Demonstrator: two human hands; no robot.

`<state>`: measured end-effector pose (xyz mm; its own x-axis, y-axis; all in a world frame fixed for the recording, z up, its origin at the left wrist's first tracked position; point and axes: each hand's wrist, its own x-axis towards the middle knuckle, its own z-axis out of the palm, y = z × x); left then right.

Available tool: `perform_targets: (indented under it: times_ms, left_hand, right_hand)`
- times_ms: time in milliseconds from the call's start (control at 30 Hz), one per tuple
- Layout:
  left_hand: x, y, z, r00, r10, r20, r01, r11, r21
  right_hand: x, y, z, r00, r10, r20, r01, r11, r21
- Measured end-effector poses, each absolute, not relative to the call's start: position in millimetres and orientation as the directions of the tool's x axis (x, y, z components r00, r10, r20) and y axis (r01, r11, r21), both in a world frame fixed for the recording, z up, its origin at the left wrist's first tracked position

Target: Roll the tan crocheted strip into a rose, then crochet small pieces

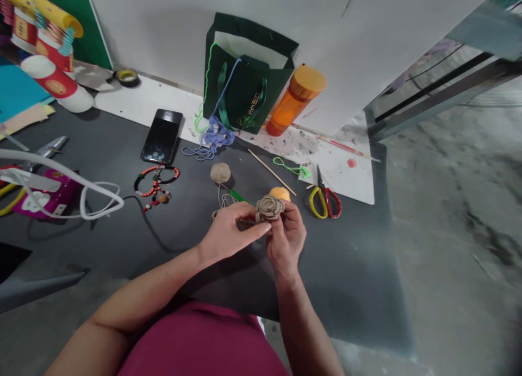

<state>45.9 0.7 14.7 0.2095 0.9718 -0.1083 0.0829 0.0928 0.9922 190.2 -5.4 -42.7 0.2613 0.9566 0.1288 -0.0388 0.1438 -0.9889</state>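
Between my two hands is a beige crocheted flower [269, 207] with ruffled, layered petals. My left hand [231, 229] pinches its left and lower edge between thumb and fingers. From the right, my right hand [286, 232] grips the same flower at its lower right side. Just beyond my left fingers lies a green crochet hook [240, 196], partly hidden by the hand. A beige yarn ball [221, 173] rests behind it, with loose strands trailing down toward my left hand. Behind the flower sits a yellow-orange ball [280, 193], partly covered.
Scissors [325, 196] lie right of my hands, near a wooden stick [272, 172]. Farther back stand a dark green paper bag [248, 77] and an orange bottle [296, 100], beside tangled blue yarn [214, 136]. Leftward are a phone [162, 136], a beaded bracelet [157, 181] and a white cable [101, 194].
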Motion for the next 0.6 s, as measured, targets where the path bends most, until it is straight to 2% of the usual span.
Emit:
perform_targets:
  times_ms: [133, 233, 367, 500, 600]
  left_hand:
    - [50, -1, 13, 0.188, 0.980, -0.060, 0.080, 0.045, 0.996]
    - [53, -1, 11, 0.248, 0.959, -0.137, -0.075, 0.160, 0.984]
    - [58, -4, 5, 0.174, 0.954, -0.245, -0.201, 0.278, 0.939]
    - [61, -6, 3, 0.133, 0.970, -0.202, -0.148, 0.221, 0.964]
    - [60, -5, 4, 0.101, 0.978, -0.180, -0.094, 0.190, 0.977]
  right_hand:
    - [183, -3, -40, 0.378, 0.919, 0.109, -0.168, 0.184, -0.968]
    - [179, -1, -35, 0.427, 0.897, 0.116, -0.183, 0.212, -0.960]
    - [178, -2, -34, 0.434, 0.894, 0.109, -0.159, 0.195, -0.968]
    - [178, -6, -38, 0.392, 0.917, 0.070, -0.129, 0.130, -0.983]
    - [179, -8, -38, 0.367, 0.919, 0.146, -0.018, 0.164, -0.986]
